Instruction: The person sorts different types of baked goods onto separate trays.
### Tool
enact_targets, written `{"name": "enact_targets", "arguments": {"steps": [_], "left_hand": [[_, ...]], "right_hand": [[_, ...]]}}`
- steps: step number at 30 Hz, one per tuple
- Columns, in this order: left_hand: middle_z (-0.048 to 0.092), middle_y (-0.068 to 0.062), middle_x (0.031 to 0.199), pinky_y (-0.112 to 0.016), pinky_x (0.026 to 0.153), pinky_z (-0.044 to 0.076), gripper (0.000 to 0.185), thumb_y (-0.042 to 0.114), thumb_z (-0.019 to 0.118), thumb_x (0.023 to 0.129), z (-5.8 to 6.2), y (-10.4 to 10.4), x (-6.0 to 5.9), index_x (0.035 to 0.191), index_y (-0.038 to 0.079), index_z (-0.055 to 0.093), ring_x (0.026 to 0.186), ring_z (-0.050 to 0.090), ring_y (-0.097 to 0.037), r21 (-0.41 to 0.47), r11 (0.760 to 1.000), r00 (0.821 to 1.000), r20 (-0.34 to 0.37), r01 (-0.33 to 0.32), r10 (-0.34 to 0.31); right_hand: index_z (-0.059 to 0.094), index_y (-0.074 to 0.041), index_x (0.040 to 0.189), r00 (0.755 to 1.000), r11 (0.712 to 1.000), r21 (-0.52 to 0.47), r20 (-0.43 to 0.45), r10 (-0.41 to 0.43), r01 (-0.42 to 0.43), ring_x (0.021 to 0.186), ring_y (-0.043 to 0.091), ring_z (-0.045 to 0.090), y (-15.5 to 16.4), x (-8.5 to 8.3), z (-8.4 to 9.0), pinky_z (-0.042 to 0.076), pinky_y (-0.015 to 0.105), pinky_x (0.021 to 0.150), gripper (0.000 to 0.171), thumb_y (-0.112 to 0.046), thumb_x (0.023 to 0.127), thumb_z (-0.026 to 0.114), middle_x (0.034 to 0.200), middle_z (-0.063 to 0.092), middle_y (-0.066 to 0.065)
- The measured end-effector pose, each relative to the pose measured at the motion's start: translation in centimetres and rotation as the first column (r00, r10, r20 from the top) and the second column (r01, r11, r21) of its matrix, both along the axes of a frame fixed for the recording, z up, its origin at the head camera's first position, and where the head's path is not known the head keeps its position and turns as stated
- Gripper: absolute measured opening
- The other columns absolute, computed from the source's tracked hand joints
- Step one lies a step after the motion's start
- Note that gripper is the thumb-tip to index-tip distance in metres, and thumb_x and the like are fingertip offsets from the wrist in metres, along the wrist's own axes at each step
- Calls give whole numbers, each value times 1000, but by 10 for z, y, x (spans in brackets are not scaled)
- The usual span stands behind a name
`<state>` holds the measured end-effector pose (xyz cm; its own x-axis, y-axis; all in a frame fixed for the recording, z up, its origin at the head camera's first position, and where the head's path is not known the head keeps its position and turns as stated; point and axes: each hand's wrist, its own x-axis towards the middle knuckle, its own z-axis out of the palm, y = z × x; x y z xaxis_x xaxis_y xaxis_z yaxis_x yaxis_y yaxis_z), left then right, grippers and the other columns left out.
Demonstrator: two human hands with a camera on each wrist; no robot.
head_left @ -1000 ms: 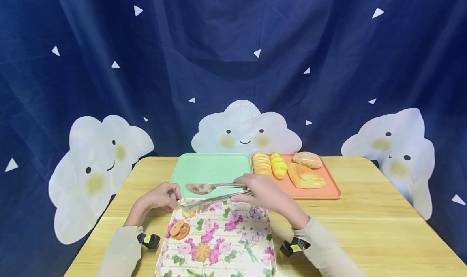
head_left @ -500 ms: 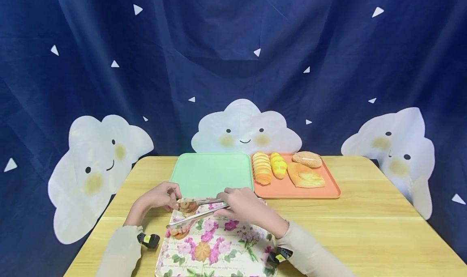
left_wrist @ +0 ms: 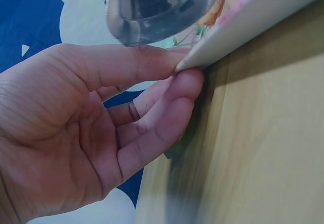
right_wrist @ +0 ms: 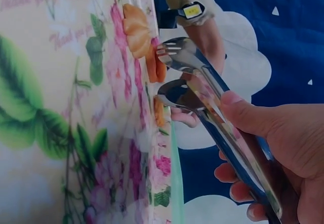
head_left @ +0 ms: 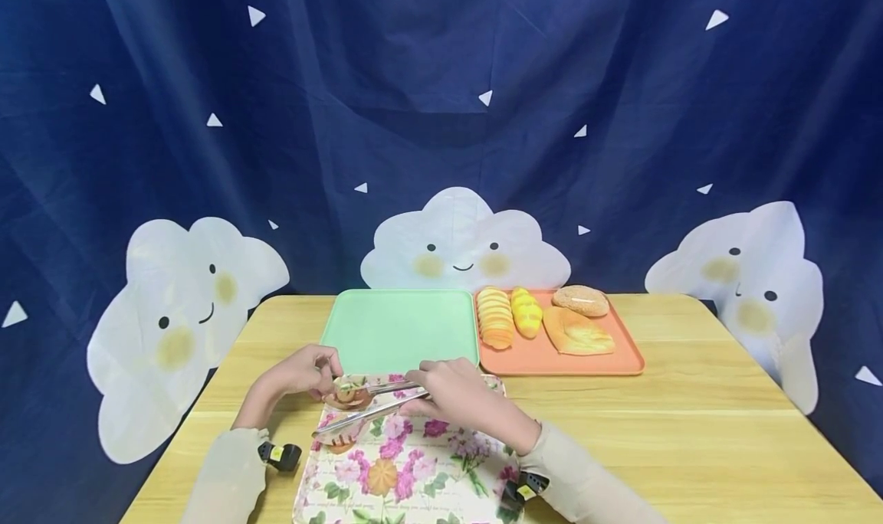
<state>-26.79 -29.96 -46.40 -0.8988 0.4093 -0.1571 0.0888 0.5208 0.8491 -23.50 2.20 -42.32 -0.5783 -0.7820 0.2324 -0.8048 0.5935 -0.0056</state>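
Note:
My left hand point(head_left: 303, 371) pinches the far left corner of a floral tray point(head_left: 455, 447) between thumb and forefinger. The left wrist view shows the tray edge in the fingertips point(left_wrist: 185, 84). My right hand point(head_left: 458, 394) grips metal serving tongs point(head_left: 386, 411), one end fork-shaped and the other spoon-shaped. Their spread ends reach over the tray's left side, by a cookie point(right_wrist: 159, 111) near the corner and a sandwich-like cookie point(right_wrist: 156, 67) partly hidden by them. Whether the tongs touch either one I cannot tell. A flower-shaped cookie point(head_left: 382, 476) lies nearer the tray's front.
Behind the floral tray lies a green tray point(head_left: 403, 329). Beside it, an orange tray point(head_left: 538, 361) carries a striped bread roll point(head_left: 495, 319), a yellow croissant point(head_left: 526, 313), a seeded bun point(head_left: 581, 301) and a flat pastry point(head_left: 578, 332). A wooden table point(head_left: 690, 432) supports everything.
My right hand has moved left and nearer to me, bringing the tongs from over the tray's far edge down to the cookies at its left. My left hand keeps its place at the corner.

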Motion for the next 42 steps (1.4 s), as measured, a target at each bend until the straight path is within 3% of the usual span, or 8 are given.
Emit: {"name": "enact_targets", "arguments": {"steps": [9, 18, 26, 31, 38, 39, 42], "left_hand": [[45, 0, 69, -36, 61, 58, 18, -10, 62, 73, 0, 0, -1, 91, -10, 58, 67, 64, -19, 18, 1000, 1000, 26, -10, 9], [52, -2, 69, -35, 60, 57, 18, -10, 58, 73, 1, 0, 0, 91, -10, 58, 68, 67, -22, -13, 1000, 1000, 6, -8, 8], [45, 1, 65, -34, 58, 56, 21, -9, 62, 71, 0, 0, -1, 92, -11, 59, 65, 60, -19, -22, 1000, 1000, -6, -11, 10], [45, 0, 67, -34, 58, 56, 20, -10, 59, 71, 0, -1, -1, 91, -10, 59, 64, 58, -18, -7, 1000, 1000, -5, -6, 6], [46, 2, 65, -36, 59, 57, 20, -7, 68, 74, 0, -2, -1, 92, -8, 60, 64, 59, -19, 6, 1000, 1000, 2, -6, 6], [46, 2, 65, -36, 59, 57, 21, -7, 69, 74, 0, -2, -1, 92, -8, 60, 63, 58, -19, 4, 1000, 1000, 0, -4, 4], [45, 2, 65, -35, 59, 56, 21, -6, 69, 75, 0, -2, -1, 93, -9, 60, 63, 58, -19, 6, 1000, 1000, 2, -1, 1]], "right_hand": [[77, -24, 112, 998, 999, -45, -54, 27, -29, 50, 1, 27, 0, 0, -3, 14, 17, 43, 40, -56, 92, 65, 69, 53, -11], [78, -24, 109, 999, 995, -88, -38, 34, -38, 49, 2, 23, 6, -4, 0, 11, 19, 44, 37, -54, 91, 65, 68, 54, -10], [75, -23, 93, 989, 990, -117, -134, 64, -80, 50, 1, 18, 12, -8, 5, 7, 17, 46, 33, -54, 89, 67, 63, 45, -10], [76, -22, 96, 985, 990, -118, -163, 58, -77, 51, 1, 20, 17, -11, 9, 8, 16, 47, 32, -52, 88, 69, 64, 49, -9], [78, -23, 101, 983, 986, -163, -182, 14, -45, 50, 1, 20, 29, -19, 19, 6, 16, 46, 36, -55, 89, 68, 64, 49, -9], [78, -22, 102, 983, 984, -173, -185, 8, -41, 50, 1, 21, 31, -20, 21, 6, 16, 46, 42, -59, 92, 61, 64, 51, -9], [78, -17, 105, 985, 978, -206, -170, -12, -24, 50, 1, 28, 39, -26, 27, 10, 15, 45, 43, -55, 92, 64, 66, 57, -6]]}}
